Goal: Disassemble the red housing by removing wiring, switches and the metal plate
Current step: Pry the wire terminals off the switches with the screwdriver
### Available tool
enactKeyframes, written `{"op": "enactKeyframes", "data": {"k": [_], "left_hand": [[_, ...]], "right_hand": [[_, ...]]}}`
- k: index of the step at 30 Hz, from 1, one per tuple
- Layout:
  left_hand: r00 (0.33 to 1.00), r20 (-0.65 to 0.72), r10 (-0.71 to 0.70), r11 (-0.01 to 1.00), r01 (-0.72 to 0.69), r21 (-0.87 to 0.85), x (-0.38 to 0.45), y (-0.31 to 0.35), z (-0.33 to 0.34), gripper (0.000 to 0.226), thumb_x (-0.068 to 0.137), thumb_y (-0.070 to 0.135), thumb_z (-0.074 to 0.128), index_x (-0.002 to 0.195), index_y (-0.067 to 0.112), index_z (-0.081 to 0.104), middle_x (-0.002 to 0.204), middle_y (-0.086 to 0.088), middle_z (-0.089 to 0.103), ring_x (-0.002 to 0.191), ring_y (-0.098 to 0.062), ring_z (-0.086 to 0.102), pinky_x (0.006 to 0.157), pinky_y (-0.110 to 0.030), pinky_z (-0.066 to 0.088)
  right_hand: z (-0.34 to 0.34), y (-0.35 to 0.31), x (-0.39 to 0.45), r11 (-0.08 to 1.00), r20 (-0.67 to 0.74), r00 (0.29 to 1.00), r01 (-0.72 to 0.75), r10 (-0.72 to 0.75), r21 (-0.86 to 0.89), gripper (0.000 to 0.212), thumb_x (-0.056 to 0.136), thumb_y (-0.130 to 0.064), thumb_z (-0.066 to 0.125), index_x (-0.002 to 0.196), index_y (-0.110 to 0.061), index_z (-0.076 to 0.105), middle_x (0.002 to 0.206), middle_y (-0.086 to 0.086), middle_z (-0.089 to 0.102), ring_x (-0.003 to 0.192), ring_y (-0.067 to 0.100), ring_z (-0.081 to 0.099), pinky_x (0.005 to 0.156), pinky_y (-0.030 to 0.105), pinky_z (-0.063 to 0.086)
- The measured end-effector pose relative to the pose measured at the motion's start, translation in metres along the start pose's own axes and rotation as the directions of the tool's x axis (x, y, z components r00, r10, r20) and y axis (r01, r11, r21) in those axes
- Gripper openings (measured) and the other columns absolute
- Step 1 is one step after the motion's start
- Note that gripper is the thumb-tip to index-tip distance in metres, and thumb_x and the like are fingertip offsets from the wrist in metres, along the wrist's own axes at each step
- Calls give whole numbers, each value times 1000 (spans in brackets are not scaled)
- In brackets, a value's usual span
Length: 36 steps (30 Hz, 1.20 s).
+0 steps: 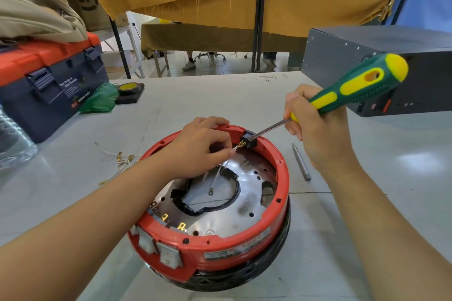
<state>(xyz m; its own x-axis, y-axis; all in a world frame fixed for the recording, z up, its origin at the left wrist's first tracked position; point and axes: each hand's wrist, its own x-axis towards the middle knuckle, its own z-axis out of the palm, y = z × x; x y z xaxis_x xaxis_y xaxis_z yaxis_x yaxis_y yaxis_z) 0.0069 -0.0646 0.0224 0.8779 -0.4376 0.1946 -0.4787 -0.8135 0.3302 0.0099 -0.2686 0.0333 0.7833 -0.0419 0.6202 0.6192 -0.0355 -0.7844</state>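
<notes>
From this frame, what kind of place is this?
Likely a workshop or repair bench: a toolbox on the table, a screwdriver in the right hand, loose wires beside the red housing.

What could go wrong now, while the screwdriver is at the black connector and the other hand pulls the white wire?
The screwdriver tip sits on the black connector, close to the left hand fingertips; a slip might jab them. The left hand pinches the white wire near its brass terminal, so a hard pull could tear the wire. The red housing rests on a rounded black base and may rock under pressure.
</notes>
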Motion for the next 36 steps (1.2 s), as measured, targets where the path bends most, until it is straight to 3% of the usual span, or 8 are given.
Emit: {"op": "enactKeyframes", "data": {"k": [5,9,12,16,19,23,30,36], "left_hand": [[1000,-4,1,1000,-1,5,0,-1,1,15,91,35,56,80,27,63,145,4,38,130,-16,30,101,-24,20],[1000,1,-2,1000,2,10,0,0,0,15,91,35,55,81,28,63,145,4,38,131,-17,30,103,-25,20],[1000,7,-2,1000,2,15,0,0,0,14,91,35,55,81,28,63,146,3,37,132,-18,29,105,-28,21],[1000,8,-6,1000,6,13,0,2,0,14,91,35,55,80,29,62,146,3,37,132,-18,29,106,-30,21],[1000,12,-10,1000,10,18,0,2,0,14,91,35,55,81,29,61,146,3,37,132,-18,29,105,-28,20],[1000,6,-17,1000,17,24,0,2,-1,14,92,35,55,81,30,61,146,3,37,132,-18,29,103,-27,20],[1000,7,-15,1000,15,20,0,1,-1,14,91,34,55,79,30,60,146,2,37,132,-19,29,106,-29,21],[1000,7,-18,999,18,32,1,0,0,15,91,33,56,80,27,64,146,3,37,132,-18,29,106,-30,22]], "right_hand": [[3,-8,-6,968,63,991,126,-115,-217,36,86,-18,48,60,6,44,49,0,38,49,8,37,51,16,30],[4,-10,-9,948,92,985,168,-148,-269,35,86,-19,48,60,5,45,51,0,39,50,7,38,51,12,29],[4,-6,-4,979,83,993,93,-79,-181,32,85,-17,47,57,-3,43,48,-8,37,46,7,37,50,13,30],[-1,1,3,992,25,996,-86,84,90,28,81,-12,47,53,-11,42,42,-13,35,37,7,30,46,23,25],[-4,6,6,975,-10,992,-125,129,182,28,78,-11,48,50,-13,43,45,-5,35,35,8,27,46,24,26],[-5,12,7,959,-25,986,-155,166,239,28,75,-12,49,48,-16,45,49,1,34,34,9,25,45,21,27],[-6,17,9,941,-51,977,-184,207,282,18,71,-9,47,53,-7,42,43,-6,32,35,11,22,44,21,29],[-8,21,10,923,-69,967,-212,246,321,23,74,-11,47,51,-9,44,41,-6,30,35,10,22,43,21,30]]}}
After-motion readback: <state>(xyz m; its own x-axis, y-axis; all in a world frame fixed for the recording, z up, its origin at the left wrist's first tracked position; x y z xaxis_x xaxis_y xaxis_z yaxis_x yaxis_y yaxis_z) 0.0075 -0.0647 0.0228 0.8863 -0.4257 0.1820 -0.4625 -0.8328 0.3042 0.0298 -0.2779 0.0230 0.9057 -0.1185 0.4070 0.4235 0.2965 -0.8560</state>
